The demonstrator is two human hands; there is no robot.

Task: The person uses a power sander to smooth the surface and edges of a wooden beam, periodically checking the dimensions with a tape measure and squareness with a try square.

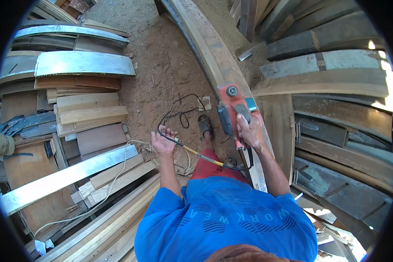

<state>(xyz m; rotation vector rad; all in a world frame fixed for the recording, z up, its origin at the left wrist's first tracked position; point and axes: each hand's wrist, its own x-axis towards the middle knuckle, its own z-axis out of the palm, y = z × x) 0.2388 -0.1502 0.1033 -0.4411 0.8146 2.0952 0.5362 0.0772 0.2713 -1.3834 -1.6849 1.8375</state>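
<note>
My right hand (249, 131) is wrapped round the dark rear handle of a red electric planer (228, 102). The planer sits on a long wooden board (201, 50), which runs away from me along a narrow workbench (225, 50). To the left, my left hand (163, 142) is held palm up over the ground, its fingers loosely spread. The planer's black power cord (181, 144) passes across those fingers, and I see no firm grip on it. A stretch of the cord near my lap is wrapped in yellow (203, 157).
Stacked planks (91, 109) and a pale metallic-looking strip (74, 174) lie on the left. More timber (336, 109) is piled on the right. Black cord loops (185, 115) rest on the dirt floor near my sandalled foot (205, 126). A white cable (118, 174) crosses the left planks.
</note>
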